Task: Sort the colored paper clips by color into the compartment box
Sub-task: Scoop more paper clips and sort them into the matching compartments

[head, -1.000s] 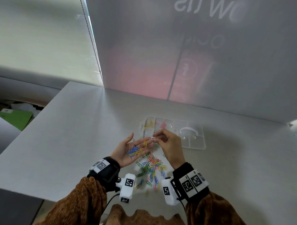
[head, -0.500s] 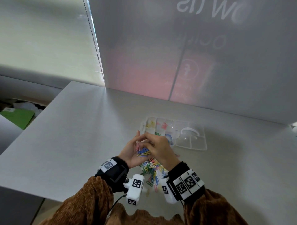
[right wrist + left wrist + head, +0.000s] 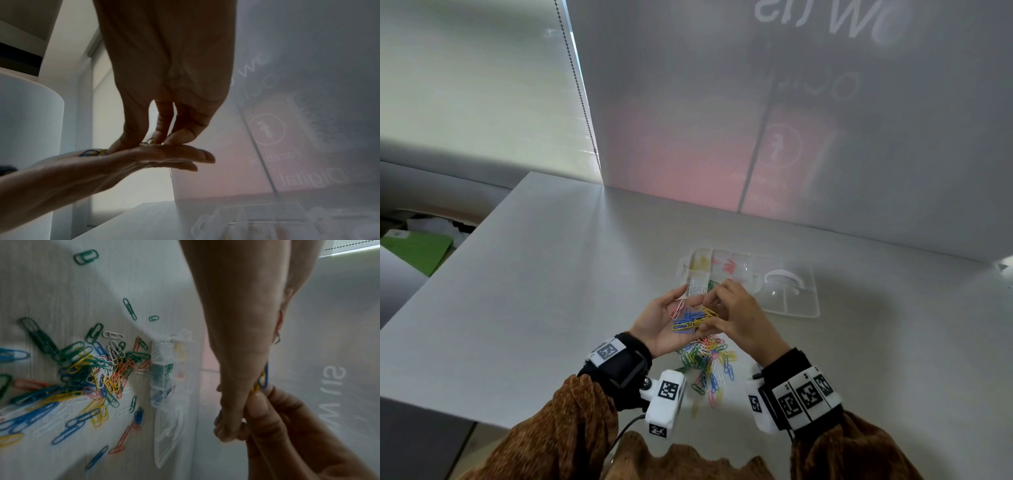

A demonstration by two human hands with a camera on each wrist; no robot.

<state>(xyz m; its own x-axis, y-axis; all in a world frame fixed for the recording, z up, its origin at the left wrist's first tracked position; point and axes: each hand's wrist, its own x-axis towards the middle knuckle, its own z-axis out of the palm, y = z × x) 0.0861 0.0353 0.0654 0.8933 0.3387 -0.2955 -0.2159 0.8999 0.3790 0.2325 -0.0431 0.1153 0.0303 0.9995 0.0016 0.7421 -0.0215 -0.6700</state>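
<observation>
My left hand [image 3: 661, 320] lies palm up above the table and carries a small bunch of blue, yellow and pink paper clips [image 3: 688, 320] on its flat palm. My right hand [image 3: 738, 317] reaches over from the right. Its thumb and fingertips [image 3: 158, 138] pinch a paper clip [image 3: 151, 141] against the left fingers. A loose pile of mixed clips [image 3: 707, 359] lies on the table under both hands. Just beyond stands the clear compartment box [image 3: 810, 274], with yellow [image 3: 700, 263], pink [image 3: 727, 265], white [image 3: 695, 287] and green [image 3: 712, 284] clips in separate cells.
The box's clear lid [image 3: 791, 301] lies open to the right, with a white handle on it. A frosted wall rises close behind the box. The grey table's front edge [image 3: 482, 421] runs near my wrists, and a green sheet [image 3: 414, 250] lies off its left side.
A second ago my right hand pinched a clip above the left fingertips. It has since moved back into the left palm, and both hands have drawn together.
</observation>
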